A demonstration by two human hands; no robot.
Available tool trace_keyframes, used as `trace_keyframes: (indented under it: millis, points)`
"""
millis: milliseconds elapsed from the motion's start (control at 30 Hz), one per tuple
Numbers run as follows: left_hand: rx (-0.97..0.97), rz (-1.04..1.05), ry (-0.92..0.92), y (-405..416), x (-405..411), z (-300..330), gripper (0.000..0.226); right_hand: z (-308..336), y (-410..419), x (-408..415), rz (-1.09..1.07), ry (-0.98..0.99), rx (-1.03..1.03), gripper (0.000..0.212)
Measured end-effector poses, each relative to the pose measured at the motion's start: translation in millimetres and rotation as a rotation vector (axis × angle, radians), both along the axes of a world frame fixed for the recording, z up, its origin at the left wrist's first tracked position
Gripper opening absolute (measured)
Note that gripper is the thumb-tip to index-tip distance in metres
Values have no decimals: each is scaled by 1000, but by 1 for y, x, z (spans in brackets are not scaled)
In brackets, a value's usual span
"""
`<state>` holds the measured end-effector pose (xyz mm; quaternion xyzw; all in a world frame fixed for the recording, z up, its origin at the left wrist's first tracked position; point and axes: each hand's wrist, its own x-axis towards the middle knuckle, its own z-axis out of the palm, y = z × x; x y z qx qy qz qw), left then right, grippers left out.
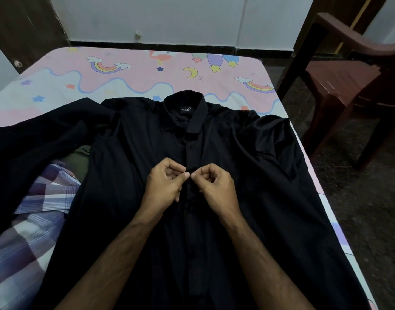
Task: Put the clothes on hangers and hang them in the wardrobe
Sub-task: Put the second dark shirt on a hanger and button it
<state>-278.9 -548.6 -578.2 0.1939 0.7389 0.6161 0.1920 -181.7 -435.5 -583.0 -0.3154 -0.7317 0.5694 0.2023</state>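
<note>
A black shirt (214, 153) lies face up on the bed (147, 70), collar at the far end, spread across the middle and right of the mattress. At its front placket, about mid-chest, the left hand (164, 184) and the right hand (216, 186) meet, each with thumb and forefinger pinched on the dark cloth and the other fingers curled in; the button itself is too dark to make out. The step looks to be working a button, though whether fastening or undoing I cannot tell. To do it well, hold the two edges flat and aligned, tilt the button edgewise through its hole, and avoid dragging the fabric into creases. To the near left, partly under the shirt, lies a checked garment (35, 231), with another dark garment (35, 135) beyond it. A brown plastic chair (348, 81) stands at the far right, off the bed. No hanger is in view.
</note>
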Motion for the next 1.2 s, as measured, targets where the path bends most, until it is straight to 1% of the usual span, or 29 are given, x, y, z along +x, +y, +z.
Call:
trace_keyframes:
  millis: [133, 233, 267, 300, 400, 533, 633, 700, 767, 800, 833, 900, 967, 1000, 1100, 1133, 1200]
  points:
    - [43, 9, -57, 2, -2, -1, 25, 0, 0, -1, 23, -6, 26, 8]
    - [43, 3, -107, 3, -4, 0, 25, 0, -1, 1, 38, 11, 66, 6]
    - [33, 3, -99, 2, -3, 1, 25, 0, -1, 2, 44, 18, 84, 6]
    - [6, 1, -57, 2, -1, 0, 26, -1, -1, 3, 47, 19, 102, 7]
    - [-112, 0, 154, 2, 6, -4, 25, -3, -3, 3, 40, -4, 153, 10]
    - [-142, 49, 320, 2, 16, -14, 19, -4, -2, 5, 49, -10, 129, 11]
    - [-221, -51, 371, -2, 17, -15, 21, 2, -4, 12, 111, -34, 131, 22]
    - [-319, -184, 331, -11, 16, -1, 31, 12, -11, 19, 191, -97, 211, 36]
    - [-405, -304, 279, -31, 22, 22, 39, 26, -25, 27, 263, -219, 296, 53]
    - [-419, -343, 291, -46, 29, 36, 40, 33, -34, 32, 279, -273, 349, 59]
    - [-414, -373, 350, -65, 39, 50, 39, 42, -43, 38, 286, -305, 414, 62]
    - [-373, -390, 553, -118, 60, 73, 32, 59, -66, 47, 311, -274, 555, 58]
    - [-374, -323, 697, -185, 80, 88, 24, 76, -96, 53, 394, -205, 598, 50]
    - [-376, -250, 726, -219, 89, 93, 21, 82, -113, 54, 460, -152, 599, 43]
    - [-422, 36, 714, -327, 112, 97, 20, 102, -170, 55, 693, 3, 634, 29]
    - [-470, 115, 685, -362, 120, 93, 22, 108, -191, 56, 770, 36, 661, 26]
    - [-659, 227, 558, -424, 141, 84, 35, 118, -236, 57, 912, 77, 706, 23]
